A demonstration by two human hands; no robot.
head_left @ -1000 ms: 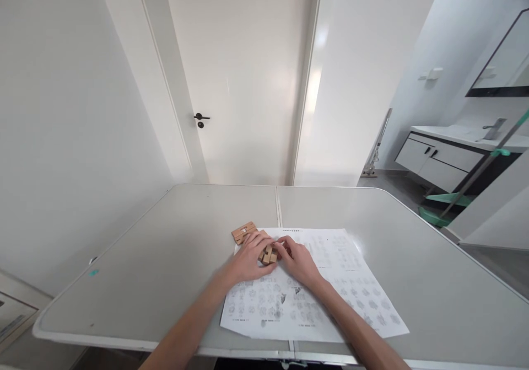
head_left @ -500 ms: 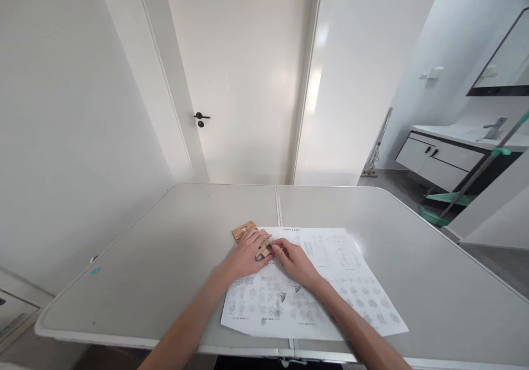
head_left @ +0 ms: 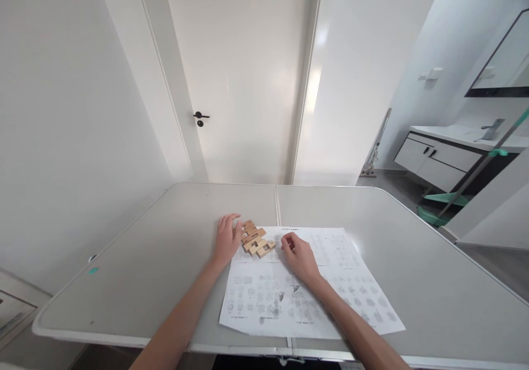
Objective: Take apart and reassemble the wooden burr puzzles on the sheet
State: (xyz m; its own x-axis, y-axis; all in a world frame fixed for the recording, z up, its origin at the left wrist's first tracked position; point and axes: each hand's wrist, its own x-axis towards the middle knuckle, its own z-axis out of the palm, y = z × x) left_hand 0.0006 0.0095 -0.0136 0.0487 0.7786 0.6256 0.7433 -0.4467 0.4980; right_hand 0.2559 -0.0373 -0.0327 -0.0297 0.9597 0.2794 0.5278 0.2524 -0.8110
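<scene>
Several notched wooden puzzle pieces [head_left: 255,237], some darker brown and some pale, lie side by side in a slanted cluster. They rest partly on the upper left of a printed paper sheet [head_left: 330,304]. My left hand [head_left: 227,240] is at the cluster's left side, fingers stretched and thumb apart, close to the darker pieces; whether it touches them I cannot tell. To the right of the pale pieces, over the sheet, is my right hand [head_left: 301,258]. Its fingers are curled in against the thumb, and anything inside them is hidden.
The grey table [head_left: 144,271] has a seam down its middle and a pale raised edge. A white door [head_left: 248,83] stands behind it. At the right are a sink cabinet [head_left: 438,155], a green dustpan [head_left: 433,215] and a mop [head_left: 374,155].
My left hand has come off the wooden pieces and shifted left, uncovering them. My right hand has drawn a little to the right, away from the pieces.
</scene>
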